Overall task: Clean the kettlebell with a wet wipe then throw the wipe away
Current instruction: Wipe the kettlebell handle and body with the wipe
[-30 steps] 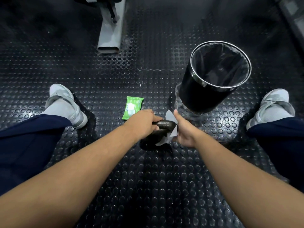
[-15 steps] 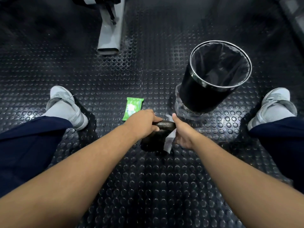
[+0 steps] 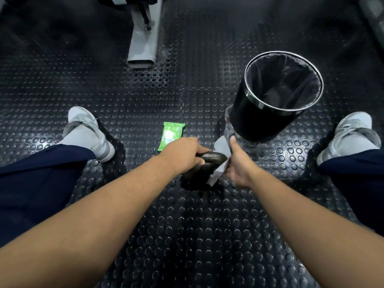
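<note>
Left hand (image 3: 182, 153) clenched on the handle of the kettlebell (image 3: 204, 166), which sits on the studded floor (image 3: 187, 235) between the person's feet; green wipe pack (image 3: 170, 135) lies just beyond that hand. Right hand (image 3: 239, 165) grasping the white wet wipe (image 3: 220, 159), pressed against the kettlebell's right side, thumb raised. Risks, as judged: a loosened left grip could let the weight tip or roll; a wet wipe may slip free. Trash bin (image 3: 276, 96) stands open just beyond the right hand, tilted; a careless toss could knock its rim. Open floor lies nearer the body.
</note>
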`<action>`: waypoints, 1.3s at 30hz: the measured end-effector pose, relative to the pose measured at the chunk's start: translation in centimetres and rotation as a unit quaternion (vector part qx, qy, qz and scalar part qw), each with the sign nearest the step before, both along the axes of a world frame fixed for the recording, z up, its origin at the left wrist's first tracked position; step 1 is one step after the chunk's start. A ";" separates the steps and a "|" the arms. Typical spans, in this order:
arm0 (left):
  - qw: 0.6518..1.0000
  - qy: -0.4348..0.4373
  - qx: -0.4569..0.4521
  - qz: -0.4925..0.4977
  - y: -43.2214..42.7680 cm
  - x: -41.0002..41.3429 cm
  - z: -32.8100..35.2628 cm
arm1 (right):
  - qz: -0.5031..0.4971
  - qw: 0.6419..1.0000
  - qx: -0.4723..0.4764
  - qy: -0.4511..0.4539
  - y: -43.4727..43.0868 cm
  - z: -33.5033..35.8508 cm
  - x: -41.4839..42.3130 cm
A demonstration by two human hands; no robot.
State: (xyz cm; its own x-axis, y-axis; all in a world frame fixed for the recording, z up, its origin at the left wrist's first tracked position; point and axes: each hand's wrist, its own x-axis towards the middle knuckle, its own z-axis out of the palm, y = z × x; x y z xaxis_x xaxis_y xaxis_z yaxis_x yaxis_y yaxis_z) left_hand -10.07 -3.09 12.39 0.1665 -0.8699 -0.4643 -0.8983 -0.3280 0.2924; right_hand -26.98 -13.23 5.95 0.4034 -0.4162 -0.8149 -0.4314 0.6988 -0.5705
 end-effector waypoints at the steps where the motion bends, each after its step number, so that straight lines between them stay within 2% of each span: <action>1: 1.000 -0.002 0.001 -0.004 0.0 0.1 0.0 | 0.012 1.000 -0.002 -0.008 -0.6 0.6 0.5; 4: 1.000 -0.007 0.004 -0.015 -0.1 0.1 0.0 | 0.086 0.995 -0.028 0.032 -1.9 2.1 2.1; 8: 1.000 -0.010 0.005 -0.026 -0.2 0.2 -0.2 | 0.199 0.957 -0.168 0.126 -0.9 2.1 2.0; 9: 1.000 -0.010 0.005 -0.026 -0.2 0.2 -0.1 | 0.199 0.957 -0.172 0.125 0.0 1.7 1.3; 13: 1.000 -0.010 0.006 -0.023 -0.2 0.1 0.1 | 0.092 0.994 -0.023 0.048 1.7 -0.5 -1.5; 15: 1.000 -0.011 0.007 -0.023 -0.2 0.2 0.2 | 0.069 0.996 -0.022 0.056 0.5 -1.5 -1.2; 19: 1.000 -0.013 0.007 -0.026 -0.1 0.1 0.3 | 0.105 0.992 -0.044 0.060 -3.6 -7.1 0.2; 21: 1.000 -0.010 0.004 -0.025 -0.1 0.1 0.2 | 0.118 0.989 -0.064 0.065 -4.2 -7.8 0.9; 23: 1.000 -0.006 0.001 -0.025 -0.2 0.1 0.1 | 0.113 0.989 -0.066 0.064 -3.3 -6.7 0.9; 27: 1.000 0.002 -0.005 -0.023 -0.1 0.2 0.1 | 0.024 0.999 0.032 0.011 0.9 0.1 0.3; 31: 1.000 0.006 -0.010 -0.016 0.1 0.3 -0.1 | -0.025 0.998 0.046 -0.040 0.2 1.0 -0.1; 34: 1.000 0.002 -0.009 -0.020 0.0 0.3 -0.1 | 0.021 1.000 0.022 -0.009 -1.5 1.9 1.1; 36: 0.999 -0.002 -0.006 -0.033 -0.2 0.3 0.1 | 0.045 0.999 0.004 0.013 -2.6 -0.3 1.4; 39: 0.999 -0.003 -0.005 -0.036 -0.3 0.3 0.2 | 0.021 1.000 0.021 -0.006 -0.7 -0.4 1.4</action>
